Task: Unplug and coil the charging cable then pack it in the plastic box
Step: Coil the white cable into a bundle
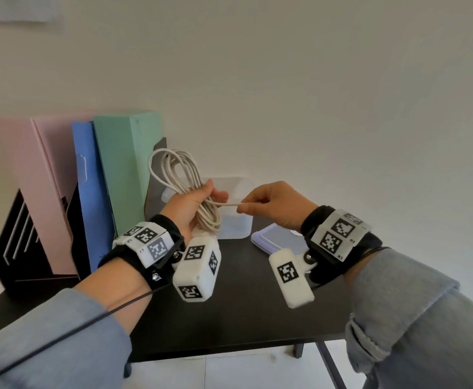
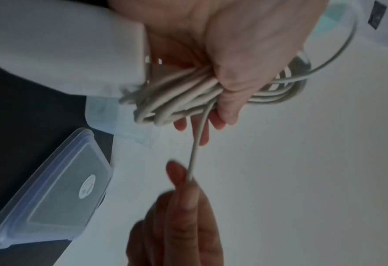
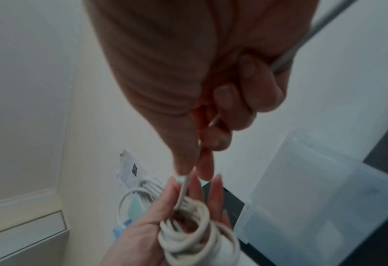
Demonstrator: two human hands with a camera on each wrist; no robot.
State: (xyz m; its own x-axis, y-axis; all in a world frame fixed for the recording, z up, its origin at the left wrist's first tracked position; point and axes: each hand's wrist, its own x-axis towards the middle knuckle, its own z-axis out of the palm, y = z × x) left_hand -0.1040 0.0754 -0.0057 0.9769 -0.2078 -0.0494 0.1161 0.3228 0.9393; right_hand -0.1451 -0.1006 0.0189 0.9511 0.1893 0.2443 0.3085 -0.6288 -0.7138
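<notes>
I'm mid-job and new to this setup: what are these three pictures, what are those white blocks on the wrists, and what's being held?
No robot: a person's bare hands, with white marker-covered camera blocks strapped to the wrists. The wide picture comes from a head camera; the other two look along each hand. The left hand grips the coiled charging cable, with a white adapter beside the bundle. The right hand pinches the loose tail. On the dark table stand an open plastic box, its lid lying beside it, and upright coloured folders.

Dark table [image 1: 238,313] with plastic box [image 1: 236,220], lid [image 1: 271,240], upright folders [image 1: 89,197].
</notes>
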